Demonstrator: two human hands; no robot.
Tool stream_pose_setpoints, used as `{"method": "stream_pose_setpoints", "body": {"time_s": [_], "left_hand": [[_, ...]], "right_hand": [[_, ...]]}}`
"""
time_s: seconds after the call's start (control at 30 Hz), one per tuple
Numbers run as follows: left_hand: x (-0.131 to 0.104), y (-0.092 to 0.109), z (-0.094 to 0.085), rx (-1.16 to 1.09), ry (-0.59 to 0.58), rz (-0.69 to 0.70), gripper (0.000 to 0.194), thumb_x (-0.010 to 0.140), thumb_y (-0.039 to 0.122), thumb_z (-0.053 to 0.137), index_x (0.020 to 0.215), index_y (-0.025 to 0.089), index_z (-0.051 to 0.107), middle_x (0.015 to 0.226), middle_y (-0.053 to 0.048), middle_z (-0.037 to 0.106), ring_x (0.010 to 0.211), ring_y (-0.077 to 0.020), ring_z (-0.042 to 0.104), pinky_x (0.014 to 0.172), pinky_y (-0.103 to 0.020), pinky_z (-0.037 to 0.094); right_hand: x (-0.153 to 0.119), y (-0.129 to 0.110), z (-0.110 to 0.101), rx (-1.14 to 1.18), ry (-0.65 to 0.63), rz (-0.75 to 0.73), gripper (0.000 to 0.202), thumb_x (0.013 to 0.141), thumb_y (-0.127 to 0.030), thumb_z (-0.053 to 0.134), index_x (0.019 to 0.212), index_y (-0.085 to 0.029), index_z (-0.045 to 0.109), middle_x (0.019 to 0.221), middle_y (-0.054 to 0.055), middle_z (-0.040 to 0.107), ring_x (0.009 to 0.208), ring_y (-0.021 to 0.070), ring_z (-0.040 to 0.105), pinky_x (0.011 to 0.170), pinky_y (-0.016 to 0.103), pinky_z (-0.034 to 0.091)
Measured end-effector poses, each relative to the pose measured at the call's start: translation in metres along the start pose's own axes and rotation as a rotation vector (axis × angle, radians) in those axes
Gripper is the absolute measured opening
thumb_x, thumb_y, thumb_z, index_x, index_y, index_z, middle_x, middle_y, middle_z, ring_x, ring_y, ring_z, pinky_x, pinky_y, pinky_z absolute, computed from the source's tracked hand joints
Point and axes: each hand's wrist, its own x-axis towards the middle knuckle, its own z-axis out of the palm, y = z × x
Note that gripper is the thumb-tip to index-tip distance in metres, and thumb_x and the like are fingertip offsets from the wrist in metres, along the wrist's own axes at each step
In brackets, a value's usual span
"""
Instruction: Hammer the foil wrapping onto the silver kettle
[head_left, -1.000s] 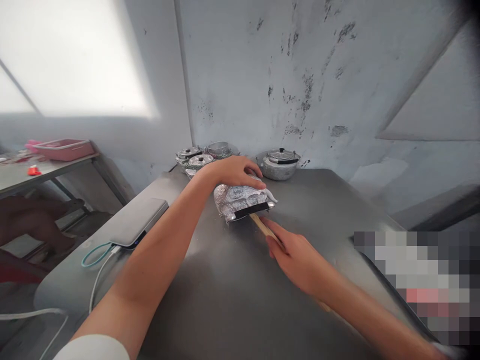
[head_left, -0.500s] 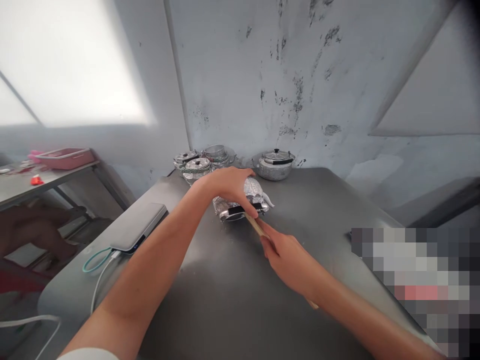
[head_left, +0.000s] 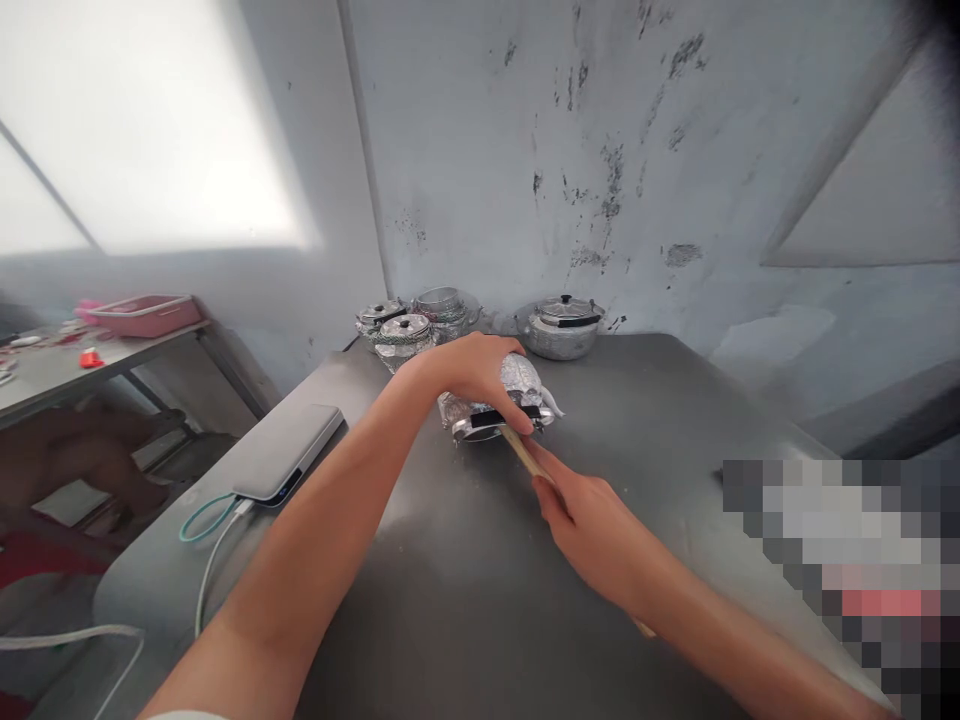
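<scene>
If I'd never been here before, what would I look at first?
Probably the silvery kettle tipped over mid-table, with the left hand over it and the right hand holding a wooden stick at its near side. Next, the dark blotches on the wall behind and the big bright patch at upper left might catch your eye.

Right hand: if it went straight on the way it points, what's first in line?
For the right hand, probably the thumb of the left hand, with the metal kettle right behind it. Depth is unclear here, so the kettle's handle might come first.
</scene>
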Motion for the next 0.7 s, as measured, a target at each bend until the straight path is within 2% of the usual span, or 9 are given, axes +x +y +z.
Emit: {"method": "stream_pose_setpoints", "body": {"time_s": [0.13, 0.23, 0.4, 0.5, 0.6, 0.7], "left_hand": [[-0.0016, -0.005, -0.002, -0.019, 0.003, -0.003, 0.109, 0.054, 0.076, 0.072, 0.148, 0.032, 0.036, 0.156, -0.006, 0.037, 0.134, -0.0381, 0.042, 0.099, -0.042, 0.045], [-0.0005, -0.0083, -0.0017, -0.013, 0.011, 0.007, 0.108, 0.056, 0.073, 0.072, 0.149, 0.033, 0.034, 0.157, -0.005, 0.035, 0.137, -0.0369, 0.039, 0.104, -0.042, 0.041], [0.0016, -0.0084, 0.0001, -0.005, 0.003, 0.01, 0.11, 0.055, 0.073, 0.073, 0.149, 0.032, 0.033, 0.157, -0.005, 0.036, 0.135, -0.0383, 0.041, 0.1, -0.043, 0.044], [0.0006, -0.0075, -0.0003, -0.012, 0.006, 0.01, 0.11, 0.054, 0.075, 0.072, 0.149, 0.031, 0.035, 0.155, -0.006, 0.039, 0.133, -0.0383, 0.043, 0.098, -0.043, 0.046], [-0.001, -0.0073, -0.0019, -0.018, 0.003, 0.001, 0.112, 0.054, 0.076, 0.071, 0.149, 0.03, 0.034, 0.156, -0.007, 0.037, 0.134, -0.0384, 0.042, 0.1, -0.043, 0.045], [-0.0016, -0.0078, -0.0032, -0.013, 0.003, 0.002, 0.111, 0.055, 0.075, 0.071, 0.149, 0.03, 0.035, 0.157, -0.006, 0.036, 0.135, -0.0382, 0.04, 0.101, -0.044, 0.044]], "right_hand": [[-0.0016, -0.0049, -0.0009, -0.002, 0.008, -0.004, 0.055, 0.099, -0.033, 0.028, 0.155, -0.033, 0.025, 0.059, -0.007, 0.042, 0.048, 0.0137, 0.036, 0.05, 0.024, 0.029], [-0.0006, -0.0067, 0.0001, -0.001, -0.022, 0.027, 0.056, 0.099, -0.032, 0.028, 0.154, -0.029, 0.028, 0.061, -0.005, 0.047, 0.05, 0.0144, 0.042, 0.053, 0.025, 0.032], [0.001, -0.0067, 0.0023, -0.017, -0.014, 0.026, 0.055, 0.099, -0.034, 0.026, 0.154, -0.031, 0.029, 0.063, -0.004, 0.051, 0.053, 0.0155, 0.045, 0.055, 0.027, 0.034], [0.0004, -0.0068, 0.0021, -0.025, 0.014, 0.028, 0.056, 0.1, -0.035, 0.025, 0.156, -0.029, 0.025, 0.064, -0.004, 0.05, 0.053, 0.0157, 0.045, 0.055, 0.026, 0.032], [-0.0002, -0.008, -0.0004, -0.032, -0.014, 0.03, 0.056, 0.1, -0.034, 0.024, 0.155, -0.028, 0.028, 0.067, -0.002, 0.053, 0.055, 0.0157, 0.047, 0.057, 0.027, 0.034], [-0.0005, -0.0094, -0.003, -0.029, -0.008, 0.026, 0.056, 0.101, -0.037, 0.022, 0.156, -0.027, 0.027, 0.062, -0.004, 0.047, 0.051, 0.0148, 0.04, 0.053, 0.026, 0.032]]}}
